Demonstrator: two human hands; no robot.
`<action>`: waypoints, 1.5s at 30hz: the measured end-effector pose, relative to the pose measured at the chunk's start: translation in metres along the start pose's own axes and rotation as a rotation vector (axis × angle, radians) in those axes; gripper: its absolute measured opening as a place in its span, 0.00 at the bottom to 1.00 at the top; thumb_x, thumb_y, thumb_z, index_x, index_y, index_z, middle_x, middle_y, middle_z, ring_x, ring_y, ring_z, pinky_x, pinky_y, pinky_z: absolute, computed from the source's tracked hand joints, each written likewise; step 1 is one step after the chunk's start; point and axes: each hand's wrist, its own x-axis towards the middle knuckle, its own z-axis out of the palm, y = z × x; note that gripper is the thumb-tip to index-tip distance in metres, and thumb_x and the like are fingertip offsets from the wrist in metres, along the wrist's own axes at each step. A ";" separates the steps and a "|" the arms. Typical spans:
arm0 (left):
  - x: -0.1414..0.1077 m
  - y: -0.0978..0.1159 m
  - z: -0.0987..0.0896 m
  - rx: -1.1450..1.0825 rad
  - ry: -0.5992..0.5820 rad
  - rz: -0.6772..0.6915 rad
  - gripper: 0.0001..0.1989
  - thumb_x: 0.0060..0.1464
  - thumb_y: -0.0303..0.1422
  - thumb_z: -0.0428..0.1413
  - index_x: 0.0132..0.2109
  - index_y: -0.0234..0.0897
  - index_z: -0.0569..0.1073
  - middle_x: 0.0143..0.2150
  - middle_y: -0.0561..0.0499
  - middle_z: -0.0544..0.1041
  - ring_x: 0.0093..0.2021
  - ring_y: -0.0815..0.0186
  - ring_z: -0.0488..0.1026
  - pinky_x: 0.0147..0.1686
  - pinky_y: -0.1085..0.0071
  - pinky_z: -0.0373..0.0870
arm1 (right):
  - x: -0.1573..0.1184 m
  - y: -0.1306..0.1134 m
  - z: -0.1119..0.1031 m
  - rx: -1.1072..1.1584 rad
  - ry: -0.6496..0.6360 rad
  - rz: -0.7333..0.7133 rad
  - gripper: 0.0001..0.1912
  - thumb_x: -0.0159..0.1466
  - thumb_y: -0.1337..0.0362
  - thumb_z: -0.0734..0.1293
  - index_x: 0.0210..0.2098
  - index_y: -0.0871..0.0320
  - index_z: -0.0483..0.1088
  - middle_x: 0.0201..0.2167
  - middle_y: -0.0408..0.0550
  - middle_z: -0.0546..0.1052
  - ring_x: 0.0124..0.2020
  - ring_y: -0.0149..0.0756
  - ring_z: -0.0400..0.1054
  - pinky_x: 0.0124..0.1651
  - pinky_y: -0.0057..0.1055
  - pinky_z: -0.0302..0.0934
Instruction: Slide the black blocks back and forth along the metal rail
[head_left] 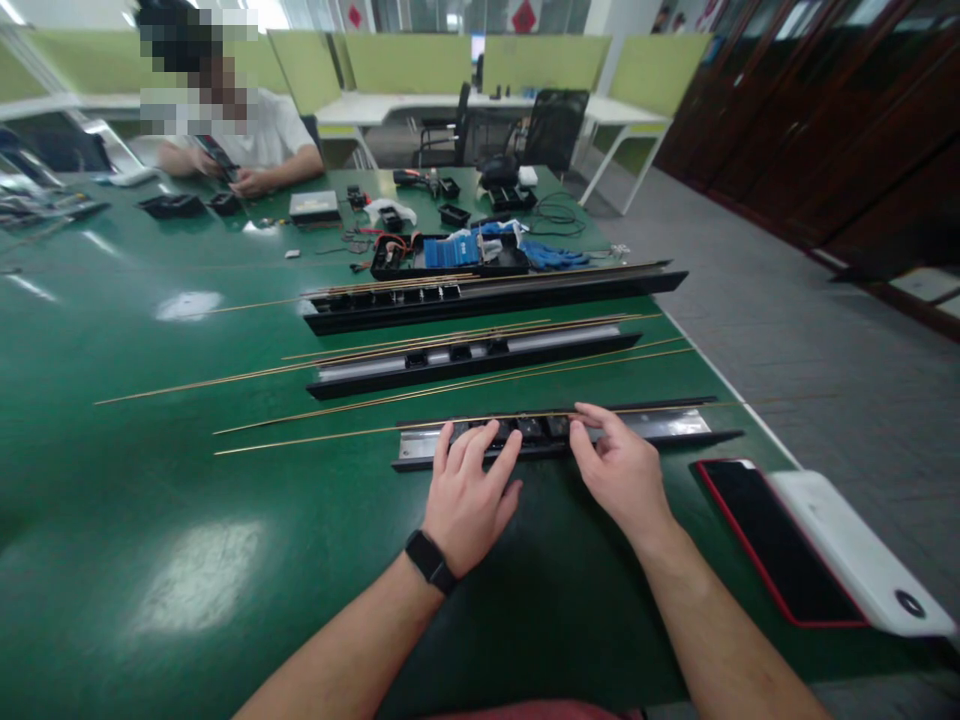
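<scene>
Nearest me on the table lies a black-edged metal channel [682, 424], silvery inside, with several black blocks [529, 428] in its middle stretch. A thin brass-coloured rod [315, 438] runs lengthwise over the channel and juts out at both ends. My left hand [471, 480] rests with spread fingers over the left blocks, fingertips at the channel. At the right end of the row, my right hand [619, 460] has curled fingers, with thumb and index finger close together by the last block and the rod. What lies between those fingertips is hidden.
Two similar channels [480, 366] [570, 293] lie farther back, with more thin rods [450, 384] beside them. A red-edged phone [776, 545] and a white device [855, 550] lie at right. Behind are blue gloves [551, 255], an open black case [386, 258] and a seated person [262, 140].
</scene>
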 end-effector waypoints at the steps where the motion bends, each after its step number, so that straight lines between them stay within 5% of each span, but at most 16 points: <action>1: 0.000 0.000 0.000 0.000 0.001 -0.002 0.29 0.62 0.37 0.62 0.69 0.43 0.70 0.67 0.39 0.72 0.66 0.51 0.69 0.74 0.40 0.52 | 0.000 0.000 0.000 -0.002 -0.004 0.000 0.22 0.69 0.51 0.66 0.56 0.57 0.77 0.43 0.50 0.85 0.19 0.31 0.67 0.33 0.35 0.69; 26: 0.002 0.002 -0.002 0.017 -0.037 -0.030 0.31 0.62 0.37 0.62 0.70 0.47 0.68 0.66 0.40 0.72 0.65 0.51 0.69 0.74 0.40 0.52 | 0.000 0.004 0.002 -0.035 0.000 -0.043 0.21 0.69 0.52 0.66 0.56 0.56 0.76 0.42 0.49 0.85 0.26 0.36 0.75 0.42 0.37 0.72; 32: 0.002 0.004 -0.002 0.018 -0.033 -0.037 0.29 0.63 0.37 0.61 0.70 0.48 0.68 0.65 0.40 0.72 0.65 0.51 0.69 0.73 0.40 0.52 | 0.000 0.004 0.002 -0.049 -0.006 -0.059 0.22 0.68 0.51 0.67 0.56 0.56 0.76 0.42 0.49 0.85 0.27 0.37 0.74 0.39 0.37 0.71; 38: 0.004 0.004 -0.003 0.013 -0.039 -0.042 0.28 0.64 0.37 0.60 0.70 0.48 0.68 0.65 0.40 0.72 0.65 0.51 0.69 0.73 0.40 0.52 | 0.000 0.001 -0.002 -0.038 -0.033 -0.092 0.26 0.65 0.50 0.71 0.57 0.57 0.74 0.44 0.49 0.84 0.18 0.29 0.62 0.30 0.34 0.67; 45: 0.003 0.004 -0.003 0.008 -0.045 -0.039 0.29 0.64 0.37 0.60 0.70 0.47 0.68 0.65 0.40 0.72 0.66 0.51 0.69 0.74 0.40 0.51 | -0.002 0.005 -0.001 -0.061 -0.046 -0.091 0.28 0.63 0.49 0.73 0.58 0.56 0.74 0.44 0.48 0.83 0.20 0.29 0.64 0.30 0.33 0.66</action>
